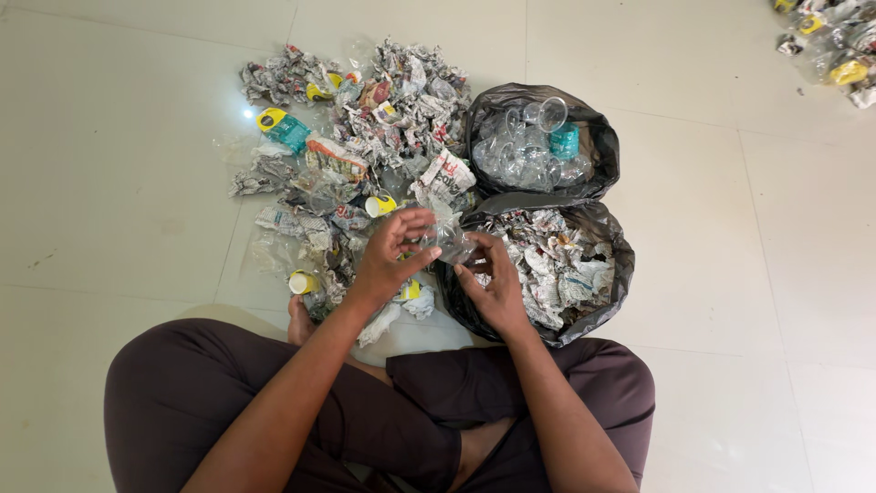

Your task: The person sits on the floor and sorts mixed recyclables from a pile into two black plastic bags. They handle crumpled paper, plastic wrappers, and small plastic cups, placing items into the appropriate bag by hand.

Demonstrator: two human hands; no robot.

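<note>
Seated cross-legged, a person grips a clear plastic cup [449,240] between left hand [391,256] and right hand [493,285] fingertips.

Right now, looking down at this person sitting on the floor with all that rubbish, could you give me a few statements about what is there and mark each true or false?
1. Both hands, left hand and right hand, hold a clear plastic piece. True.
2. The farther black bag holds crumpled newspaper. False: it holds clear plastic bottles and cups.
3. The nearer black bag holds crumpled paper. True.
4. The loose pile lies on a wooden table. False: it lies on the pale tiled floor.
5. The loose pile lies on the person's left. True.
</note>
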